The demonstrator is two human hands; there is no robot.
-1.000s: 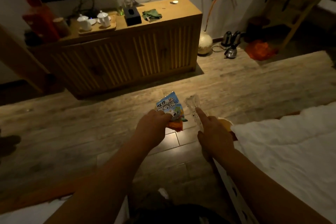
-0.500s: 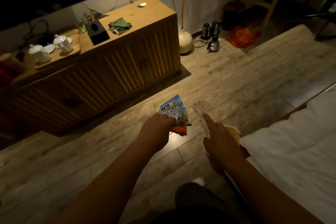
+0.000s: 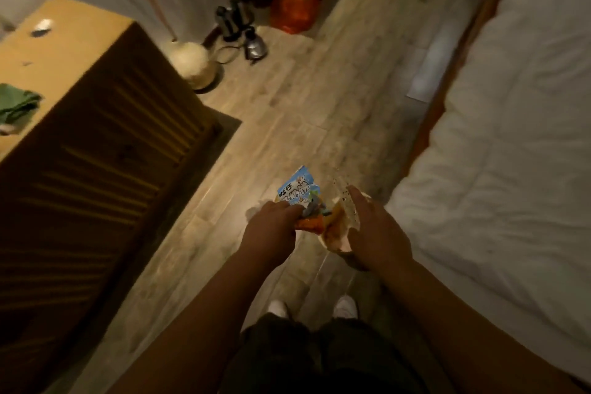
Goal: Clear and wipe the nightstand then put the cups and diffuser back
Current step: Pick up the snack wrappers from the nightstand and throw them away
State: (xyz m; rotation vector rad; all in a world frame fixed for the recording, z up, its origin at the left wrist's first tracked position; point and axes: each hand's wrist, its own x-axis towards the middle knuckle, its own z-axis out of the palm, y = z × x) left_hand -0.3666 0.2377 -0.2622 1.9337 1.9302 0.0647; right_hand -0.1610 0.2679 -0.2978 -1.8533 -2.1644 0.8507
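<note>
Clearing stage, I judge: left hand (image 3: 270, 227) grips snack wrappers (image 3: 295, 193); right hand (image 3: 375, 233) pinches clear wrapper (image 3: 347, 201). Wiping, cups, diffuser pending.

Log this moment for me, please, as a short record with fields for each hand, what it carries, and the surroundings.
left hand: grips blue snack wrappers, with an orange wrapper below them
right hand: holds a clear plastic wrapper under the forefinger, plus a cup-like thing that is blurred
position: standing on the wooden floor, between wooden cabinet and bed
on cabinet: green cloth
floor by wall: round vase, kettles, orange bag
nightstand: not in view
</note>
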